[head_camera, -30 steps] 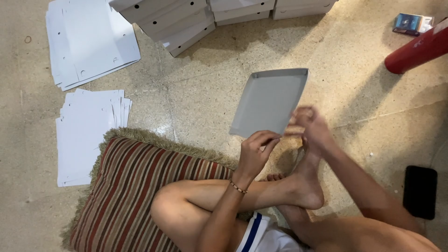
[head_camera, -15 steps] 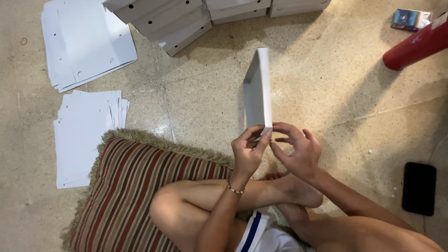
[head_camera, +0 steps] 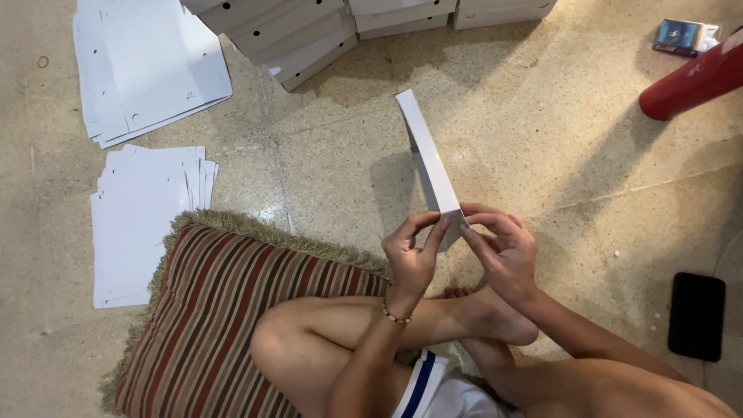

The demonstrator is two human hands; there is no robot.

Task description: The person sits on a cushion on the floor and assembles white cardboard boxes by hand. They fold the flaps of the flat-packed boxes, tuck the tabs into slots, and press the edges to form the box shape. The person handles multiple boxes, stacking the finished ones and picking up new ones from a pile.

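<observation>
Folding stage, it seems: white box lid [head_camera: 427, 159] is held on edge above the floor, near end pinched by left hand [head_camera: 410, 259] and right hand [head_camera: 503, 251]; corner flaps probably get tucked next, firm grip needed

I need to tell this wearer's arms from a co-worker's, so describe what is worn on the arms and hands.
Both arms are bare, with no sleeves and no gloves. The left hand has a thin bead bracelet of dark and pale beads around its wrist. The right hand and its wrist show no band, watch or ring that I can make out.
</observation>
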